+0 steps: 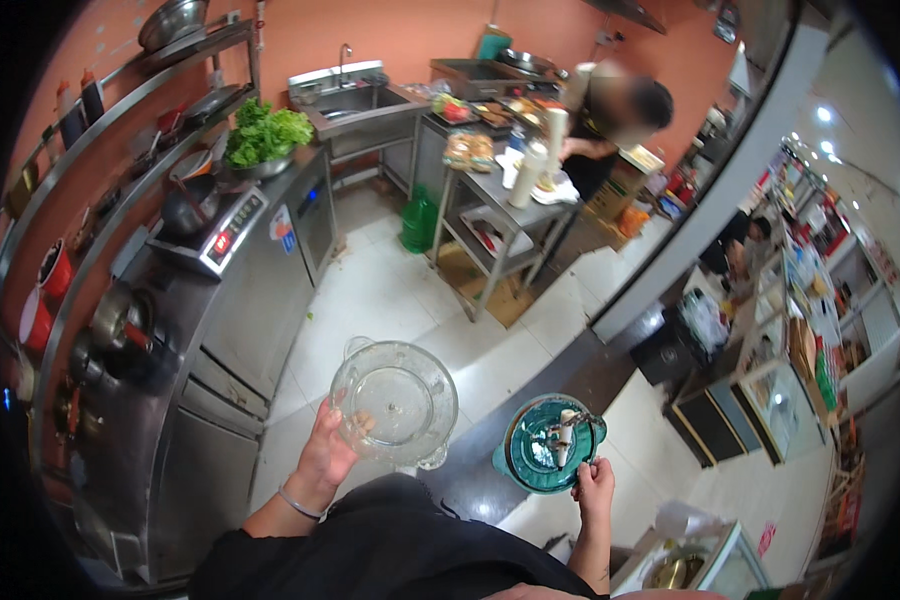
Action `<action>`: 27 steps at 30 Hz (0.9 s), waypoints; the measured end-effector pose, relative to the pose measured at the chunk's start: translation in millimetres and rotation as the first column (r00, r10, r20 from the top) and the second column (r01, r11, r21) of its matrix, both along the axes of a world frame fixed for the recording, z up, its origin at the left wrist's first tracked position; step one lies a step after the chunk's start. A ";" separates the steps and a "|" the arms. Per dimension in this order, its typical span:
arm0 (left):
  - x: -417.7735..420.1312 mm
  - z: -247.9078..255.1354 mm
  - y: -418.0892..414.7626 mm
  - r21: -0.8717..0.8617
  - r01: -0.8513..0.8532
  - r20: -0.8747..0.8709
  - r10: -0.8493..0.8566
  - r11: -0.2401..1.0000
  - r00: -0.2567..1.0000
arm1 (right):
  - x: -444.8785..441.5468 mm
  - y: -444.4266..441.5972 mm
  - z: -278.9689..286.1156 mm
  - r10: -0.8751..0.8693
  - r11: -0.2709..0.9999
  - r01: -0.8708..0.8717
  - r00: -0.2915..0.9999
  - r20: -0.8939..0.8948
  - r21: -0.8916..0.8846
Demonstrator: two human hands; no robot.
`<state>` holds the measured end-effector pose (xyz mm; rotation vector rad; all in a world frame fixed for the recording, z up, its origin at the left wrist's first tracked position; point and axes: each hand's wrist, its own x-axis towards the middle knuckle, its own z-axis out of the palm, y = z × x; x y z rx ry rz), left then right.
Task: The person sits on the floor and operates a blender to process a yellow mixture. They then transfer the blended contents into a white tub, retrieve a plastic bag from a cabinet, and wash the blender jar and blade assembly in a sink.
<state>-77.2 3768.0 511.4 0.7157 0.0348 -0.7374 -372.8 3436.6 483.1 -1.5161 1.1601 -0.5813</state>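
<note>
A clear glass bowl (pixel 397 401) with small side handles is in my left hand (pixel 330 450), its fingers showing through the glass below. My right hand (pixel 594 481) grips the rim of a teal glass bowl (pixel 525 476) at its lower right. Inside the teal bowl lie a white stick-like piece (pixel 565 439) and some dark items that I cannot make out. The two bowls are apart, both held in front of my body above the floor.
On the left stand a steel counter (pixel 217 360) with an induction cooker (pixel 229 236), pans, and a bowl of lettuce (pixel 266 135). Ahead are a sink (pixel 360 109), a green plastic bottle (pixel 418 221) and a small steel table (pixel 487 184), where another person bends over. Display cases (pixel 776 405) stand at right.
</note>
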 end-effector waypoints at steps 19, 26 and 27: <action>432.1 -14.6 -122.9 -0.051 -0.437 -0.094 0.431 0.898 0.897 | 655.8 -205.1 -35.7 0.478 0.876 -0.483 0.869 0.128 0.004; 568.9 27.7 -143.7 -0.027 -0.693 -0.063 0.691 0.720 0.720 | 915.2 -240.6 -5.2 0.633 0.773 -0.631 0.760 0.150 -0.064; 591.3 29.9 -146.2 -0.043 -0.694 -0.066 0.691 0.719 0.720 | 950.5 -245.3 -9.0 0.641 0.762 -0.646 0.748 0.174 -0.029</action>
